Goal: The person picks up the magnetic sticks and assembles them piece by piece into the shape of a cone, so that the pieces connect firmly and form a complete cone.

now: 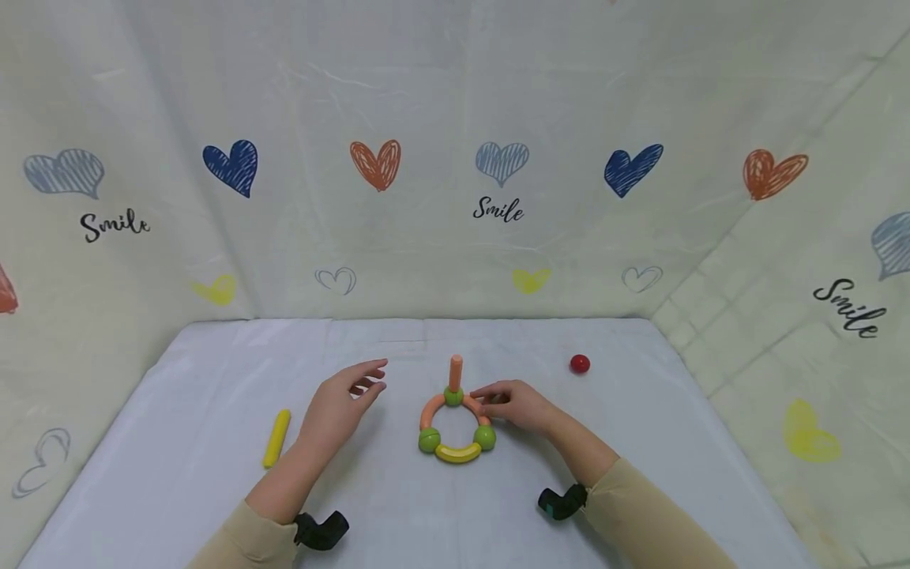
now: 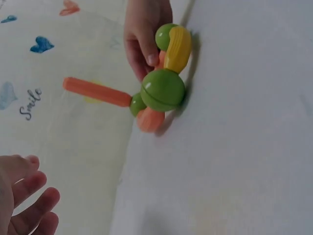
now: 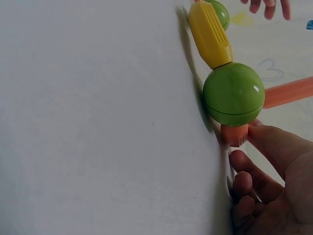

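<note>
A ring of toy rods and balls lies on the white table. Two curved orange rods and a curved yellow rod [image 1: 458, 454] join at three green balls [image 1: 485, 438]. From the far ball a straight orange rod [image 1: 456, 373] stands up. My right hand [image 1: 522, 405] holds the curved orange rod [image 3: 234, 135] on the ring's right side between thumb and fingers; part of that rod is hidden by the fingers. Left of the ring, my left hand [image 1: 340, 407] hovers apart from it with loosely bent fingers and nothing in them, also visible in the left wrist view.
A straight yellow rod [image 1: 277, 438] lies on the table left of my left forearm. At the far right is a small red ball [image 1: 580, 363]. A pale cloth backdrop [image 1: 434, 237] with printed hearts hangs behind the table and along its sides.
</note>
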The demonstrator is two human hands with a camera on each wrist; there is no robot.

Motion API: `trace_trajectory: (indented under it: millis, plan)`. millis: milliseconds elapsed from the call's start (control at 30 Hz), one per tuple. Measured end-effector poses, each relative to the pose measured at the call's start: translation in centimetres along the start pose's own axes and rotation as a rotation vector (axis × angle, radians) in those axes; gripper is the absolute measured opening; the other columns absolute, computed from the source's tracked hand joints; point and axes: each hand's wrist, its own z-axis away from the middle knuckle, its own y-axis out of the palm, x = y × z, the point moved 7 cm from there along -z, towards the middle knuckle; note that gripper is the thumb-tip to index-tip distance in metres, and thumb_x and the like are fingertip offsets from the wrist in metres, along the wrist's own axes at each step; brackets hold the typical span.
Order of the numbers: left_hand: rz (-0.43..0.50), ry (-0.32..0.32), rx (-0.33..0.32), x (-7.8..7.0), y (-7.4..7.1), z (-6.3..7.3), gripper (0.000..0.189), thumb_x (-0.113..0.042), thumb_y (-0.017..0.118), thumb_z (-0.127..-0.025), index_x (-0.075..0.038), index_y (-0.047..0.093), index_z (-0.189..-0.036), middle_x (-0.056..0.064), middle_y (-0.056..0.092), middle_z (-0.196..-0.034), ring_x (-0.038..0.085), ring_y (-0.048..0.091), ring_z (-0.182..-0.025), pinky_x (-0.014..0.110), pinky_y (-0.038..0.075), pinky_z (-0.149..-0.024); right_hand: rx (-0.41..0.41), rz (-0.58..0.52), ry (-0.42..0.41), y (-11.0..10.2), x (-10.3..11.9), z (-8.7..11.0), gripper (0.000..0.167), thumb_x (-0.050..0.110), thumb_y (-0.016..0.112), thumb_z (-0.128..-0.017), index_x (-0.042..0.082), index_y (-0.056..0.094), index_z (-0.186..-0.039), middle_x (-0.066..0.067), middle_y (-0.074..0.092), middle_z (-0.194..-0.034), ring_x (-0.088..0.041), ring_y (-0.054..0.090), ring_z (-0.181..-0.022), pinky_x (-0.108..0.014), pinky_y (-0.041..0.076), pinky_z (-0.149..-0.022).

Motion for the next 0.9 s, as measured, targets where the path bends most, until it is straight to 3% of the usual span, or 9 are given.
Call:
trace_trajectory:
  millis: [233, 433, 667, 900]
  plan:
    - [-0.037, -0.059, -0.037, 2.8, -3.4, 1.8, 0.039, -0.025, 0.069, -0.095, -0.028, 0.063, -0.134, -0.005, 0.069, -0.118, 0.018, 0.064, -0.100, 0.039, 0.053, -0.083, 0.006, 0.001, 0.005, -0.1, -0.1, 0.0, 0.031, 0.028, 0.072, -0.092, 0.021, 0.072, -0.122, 0.003, 0.066, -0.099, -0.017, 0.056, -0.086, -0.031, 0.047, -0.075]
    - [-0.103, -0.123, -0.013, 4.4, -5.1, 2.3, 0.040, -0.028, 0.065, -0.097, -0.025, 0.061, -0.137, 0.001, 0.068, -0.118, 0.024, 0.063, -0.102, 0.043, 0.051, -0.084, 0.006, 0.010, 0.021, -0.1, -0.2, -0.2, 0.029, 0.029, 0.072, -0.092, 0.023, 0.073, -0.120, 0.004, 0.065, -0.098, -0.018, 0.055, -0.086, -0.032, 0.048, -0.074]
    - [-0.203, -0.190, 0.076, 5.9, -5.1, 1.5, 0.046, -0.036, 0.065, -0.097, -0.019, 0.059, -0.139, 0.006, 0.065, -0.124, 0.028, 0.060, -0.111, 0.044, 0.049, -0.083, 0.004, -0.006, 0.037, -0.2, -0.3, 0.0, 0.030, 0.029, 0.073, -0.091, 0.021, 0.073, -0.120, 0.003, 0.065, -0.098, -0.018, 0.055, -0.085, -0.030, 0.048, -0.072]
    - [-0.280, -0.302, 0.164, 7.9, -4.4, 1.3, 0.050, -0.041, 0.057, -0.099, -0.013, 0.057, -0.140, 0.011, 0.063, -0.126, 0.029, 0.060, -0.104, 0.047, 0.046, -0.087, 0.011, -0.023, 0.019, 0.0, -0.2, 0.0, 0.032, 0.029, 0.073, -0.091, 0.021, 0.072, -0.122, 0.003, 0.066, -0.099, -0.017, 0.055, -0.085, -0.031, 0.047, -0.073]
